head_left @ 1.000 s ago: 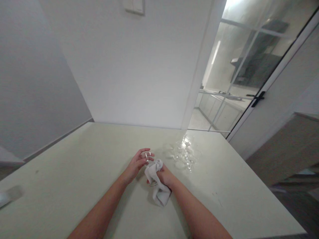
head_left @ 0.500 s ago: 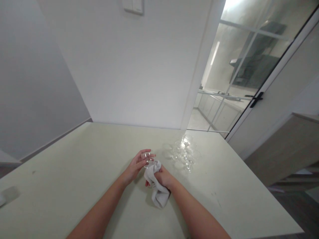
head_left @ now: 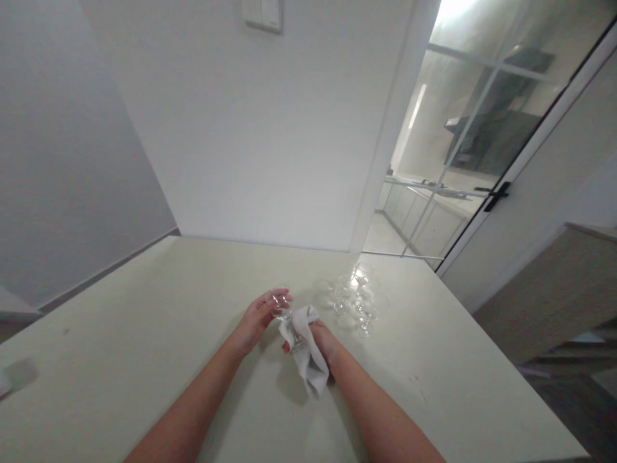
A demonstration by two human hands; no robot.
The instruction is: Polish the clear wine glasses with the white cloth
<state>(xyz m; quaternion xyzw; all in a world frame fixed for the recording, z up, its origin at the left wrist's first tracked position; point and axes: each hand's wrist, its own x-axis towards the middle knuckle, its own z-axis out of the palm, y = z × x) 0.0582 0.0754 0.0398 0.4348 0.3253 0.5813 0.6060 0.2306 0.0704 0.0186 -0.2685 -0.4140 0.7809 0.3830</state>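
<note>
My left hand [head_left: 258, 319] is closed round the bowl of a small clear stemmed glass [head_left: 282, 307], held above the pale table [head_left: 144, 334]. My right hand [head_left: 322, 339] grips a white cloth [head_left: 306, 347], bunched against the glass's lower part with its loose end hanging toward the table. The two hands meet near the table's middle. The foot of the glass is mostly hidden by the cloth.
Several clear stemmed glasses [head_left: 357, 299] stand in a cluster just right of my hands, near the table's far edge. A white wall rises behind the table. A glazed door [head_left: 482, 148] stands at the right. The table's right edge drops to a dark floor.
My hands have shifted slightly, and the cloth has been drawn up higher around the glass. The camera tilted a little.
</note>
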